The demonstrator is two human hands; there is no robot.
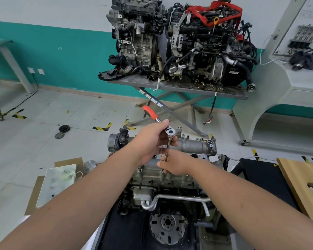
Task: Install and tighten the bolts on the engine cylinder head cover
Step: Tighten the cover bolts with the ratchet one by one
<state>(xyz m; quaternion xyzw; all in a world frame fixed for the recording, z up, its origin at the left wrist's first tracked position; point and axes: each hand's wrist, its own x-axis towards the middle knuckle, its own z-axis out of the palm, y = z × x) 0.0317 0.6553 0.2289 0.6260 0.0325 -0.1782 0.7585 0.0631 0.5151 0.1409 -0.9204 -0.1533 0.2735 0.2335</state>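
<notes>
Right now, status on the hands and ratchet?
Left hand grips the ratchet head. Right hand pinches the extension bar low, over the cylinder head cover. Bolt hidden under fingers. Nothing blocking.

Ratchet [167, 131] above engine [170, 177]

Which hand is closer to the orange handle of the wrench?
Left. The left hand grips the ratchet head just below the orange handle. The right hand is lower down, pinching the extension bar near the cylinder head cover.
</notes>
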